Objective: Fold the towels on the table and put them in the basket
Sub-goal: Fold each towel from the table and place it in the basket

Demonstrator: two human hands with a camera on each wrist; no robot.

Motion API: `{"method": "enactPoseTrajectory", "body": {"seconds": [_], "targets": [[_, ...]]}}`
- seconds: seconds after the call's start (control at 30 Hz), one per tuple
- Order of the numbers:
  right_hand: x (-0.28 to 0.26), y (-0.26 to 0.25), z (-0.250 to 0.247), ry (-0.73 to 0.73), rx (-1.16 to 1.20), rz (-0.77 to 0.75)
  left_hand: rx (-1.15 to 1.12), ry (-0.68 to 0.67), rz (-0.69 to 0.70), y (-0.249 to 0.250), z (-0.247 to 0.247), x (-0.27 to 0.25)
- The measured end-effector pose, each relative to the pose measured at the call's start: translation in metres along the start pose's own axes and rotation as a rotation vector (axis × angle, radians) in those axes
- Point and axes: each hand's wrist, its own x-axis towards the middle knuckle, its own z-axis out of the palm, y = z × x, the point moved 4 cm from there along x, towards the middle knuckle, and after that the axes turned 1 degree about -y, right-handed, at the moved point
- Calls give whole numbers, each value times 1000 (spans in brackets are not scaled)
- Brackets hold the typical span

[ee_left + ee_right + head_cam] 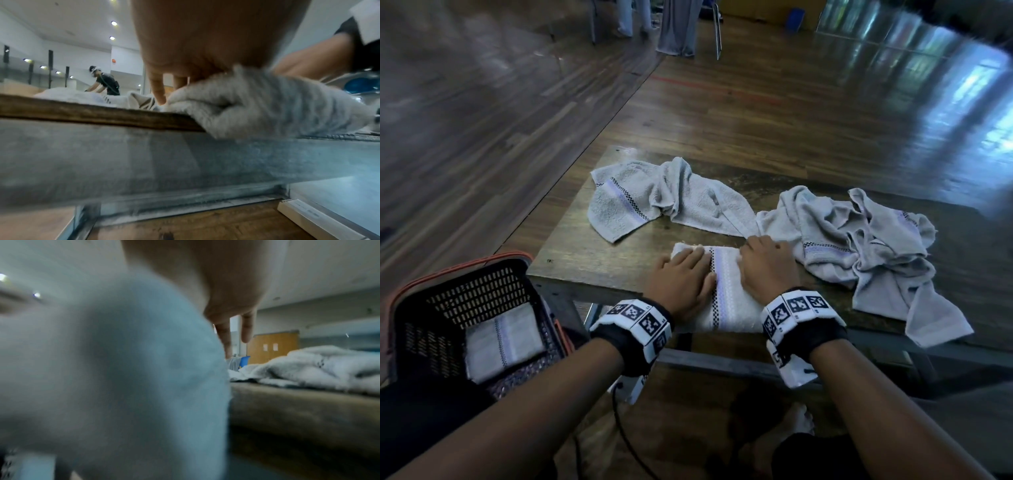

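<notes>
Blurring right wrist view: folded towel (113,369)

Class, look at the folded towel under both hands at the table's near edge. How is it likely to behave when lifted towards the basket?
The folded towel is terry cloth, so probably floppy: its near end already droops over the table edge. Lifted by one corner it would likely unfold. It looks light, and hardly slippery under the left hand and right hand.

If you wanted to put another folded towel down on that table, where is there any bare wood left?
The table is bare along its left side, between the left crumpled towel and the near edge by the basket. Bare wood also shows at the far right, behind the right crumpled towel. The near middle is crowded: both hands press the folded towel there.
</notes>
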Motion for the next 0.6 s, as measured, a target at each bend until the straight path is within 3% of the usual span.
{"method": "enactPoseTrajectory", "body": {"seconds": [0.23, 0.3, 0.43, 0.53, 0.6], "targets": [[-11, 15, 26, -265, 468, 244, -36, -115, -92, -9, 11, 5], [-15, 22, 30, -261, 512, 297, -59, -144, -130, -16, 8, 7], [-22, 35, 21, -145, 380, 342, -75, -140, -236, -35, -7, 11], [-28, 42, 14, -198, 475, 437, -94, -33, -323, -44, -25, 10], [-31, 43, 13, -242, 581, 471, -189, -88, -368, -44, -26, 7]]}}
